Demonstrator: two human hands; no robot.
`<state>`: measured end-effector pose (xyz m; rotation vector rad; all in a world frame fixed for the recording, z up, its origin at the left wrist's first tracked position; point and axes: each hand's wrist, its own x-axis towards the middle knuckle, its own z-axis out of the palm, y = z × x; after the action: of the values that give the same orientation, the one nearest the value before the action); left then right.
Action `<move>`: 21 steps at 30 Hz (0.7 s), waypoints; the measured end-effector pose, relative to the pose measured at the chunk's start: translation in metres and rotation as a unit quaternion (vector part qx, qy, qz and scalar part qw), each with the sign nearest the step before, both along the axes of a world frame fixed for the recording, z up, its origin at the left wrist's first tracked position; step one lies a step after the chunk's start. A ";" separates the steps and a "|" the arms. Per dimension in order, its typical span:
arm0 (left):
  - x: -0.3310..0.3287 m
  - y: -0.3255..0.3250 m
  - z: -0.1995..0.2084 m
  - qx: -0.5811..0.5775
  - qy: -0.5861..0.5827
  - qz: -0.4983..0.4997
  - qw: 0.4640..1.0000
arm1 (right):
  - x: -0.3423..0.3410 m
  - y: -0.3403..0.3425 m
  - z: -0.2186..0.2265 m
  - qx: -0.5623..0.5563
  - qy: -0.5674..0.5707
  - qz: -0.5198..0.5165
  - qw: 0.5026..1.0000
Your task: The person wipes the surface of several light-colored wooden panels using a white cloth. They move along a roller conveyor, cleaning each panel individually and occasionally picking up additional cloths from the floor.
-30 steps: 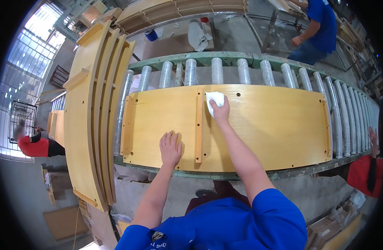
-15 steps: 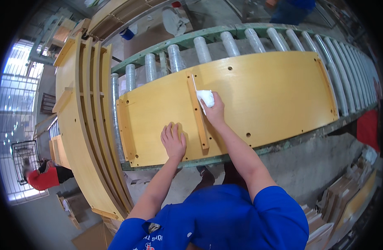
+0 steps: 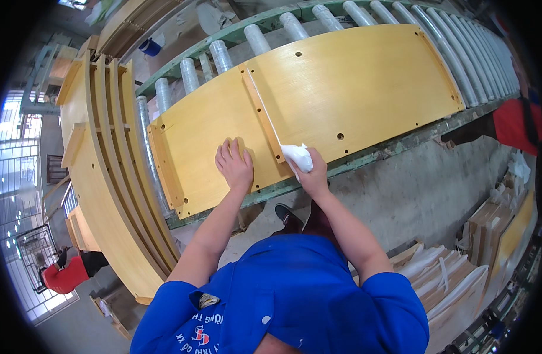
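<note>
A long yellow wooden panel [image 3: 365, 88] with a curved far edge lies before me, with wooden cleats at both ends and one across it. My right hand [image 3: 315, 178] is closed around a small white glue bag [image 3: 298, 158], its tip at the near end of the middle cleat [image 3: 264, 121]. A thin white bead [image 3: 265, 105] runs along that cleat's top from the far end to the bag. Left of the cleat, my left hand [image 3: 234, 164] rests flat on the panel, fingers slightly apart, holding nothing.
Under the panel runs a green-framed roller conveyor [image 3: 220, 56]. Several curved yellow panels [image 3: 100, 171] stand stacked at my left. Wrapped boards [image 3: 448, 283] lie at the lower right. A person in red [image 3: 64, 274] is at far left; another red garment [image 3: 516, 124] shows at right.
My right hand has drawn the glue bag toward me along the middle cleat, and the white bead is now much longer. The left hand stays on the panel; the view has shifted.
</note>
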<state>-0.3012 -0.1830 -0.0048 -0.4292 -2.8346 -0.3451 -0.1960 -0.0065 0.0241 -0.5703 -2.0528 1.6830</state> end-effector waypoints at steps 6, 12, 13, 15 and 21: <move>-0.001 -0.002 -0.001 0.000 -0.032 0.009 0.999 | 0.021 0.022 -0.004 -0.523 -0.064 0.042 0.849; 0.000 -0.001 0.004 -0.013 -0.041 0.020 0.999 | -0.078 0.053 -0.008 -0.472 -0.003 0.001 0.881; -0.001 -0.001 0.004 -0.010 -0.047 0.020 0.999 | -0.103 0.055 -0.010 -0.442 0.037 -0.011 0.896; -0.001 -0.002 0.004 -0.007 -0.056 0.023 0.998 | -0.150 0.055 -0.014 -0.370 0.074 -0.015 0.926; -0.004 0.004 0.012 0.007 -0.055 0.018 0.998 | -0.244 0.064 -0.025 -0.112 0.053 0.015 0.992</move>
<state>-0.3049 -0.1787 0.0073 -0.3659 -2.9401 -0.3911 -0.4399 0.0580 -0.0008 -0.5097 -1.8204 1.9327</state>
